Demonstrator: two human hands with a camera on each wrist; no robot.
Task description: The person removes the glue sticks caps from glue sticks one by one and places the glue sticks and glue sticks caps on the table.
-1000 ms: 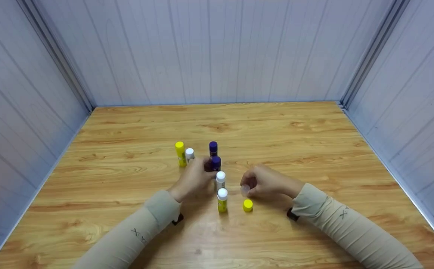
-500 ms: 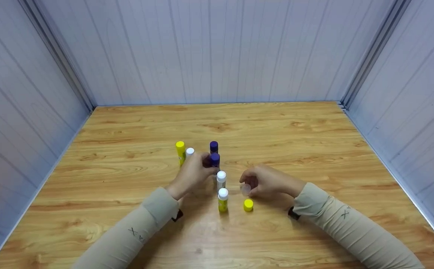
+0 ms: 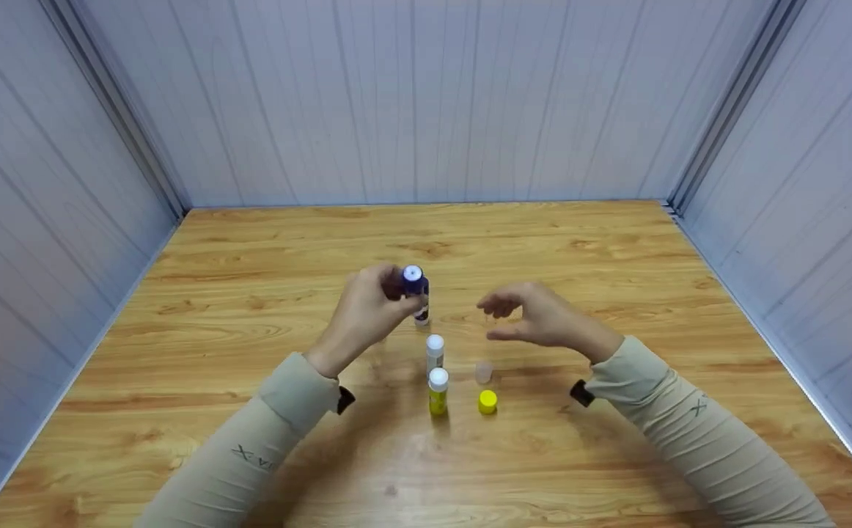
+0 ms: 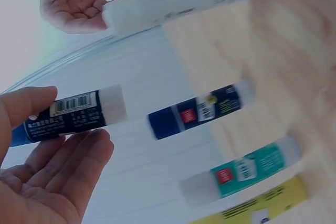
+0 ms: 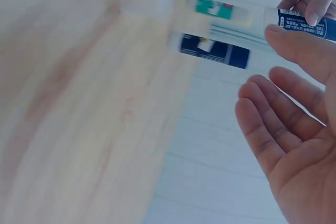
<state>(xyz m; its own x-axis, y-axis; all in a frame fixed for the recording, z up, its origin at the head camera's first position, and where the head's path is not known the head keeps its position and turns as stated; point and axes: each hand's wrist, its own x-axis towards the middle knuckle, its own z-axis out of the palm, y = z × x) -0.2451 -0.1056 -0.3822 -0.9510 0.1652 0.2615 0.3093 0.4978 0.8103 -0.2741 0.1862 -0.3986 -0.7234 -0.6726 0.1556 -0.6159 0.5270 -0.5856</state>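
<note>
My left hand (image 3: 367, 308) grips a navy glue stick (image 4: 73, 114), raised off the table. Its blue end lies toward the palm and its white end points away in the left wrist view. Behind it, another navy glue stick (image 3: 423, 314) stands upright on the table. My right hand (image 3: 547, 319) hovers to the right, fingers apart and holding nothing. Below that hand, a translucent cap (image 3: 484, 372) and a yellow cap (image 3: 487, 402) stand on the table. A white glue stick (image 3: 435, 353) and a yellow glue stick (image 3: 438, 402) with a white top stand upright left of the caps.
The left wrist view shows a green glue stick (image 4: 247, 169) and a yellow glue stick (image 4: 273, 203), which my left hand hides in the head view. White panel walls (image 3: 441, 103) border the wooden table (image 3: 580, 242) at the back and sides.
My left hand has lifted the navy glue stick up and away from the row. My right hand has let go of the translucent cap and risen, its fingers spreading.
</note>
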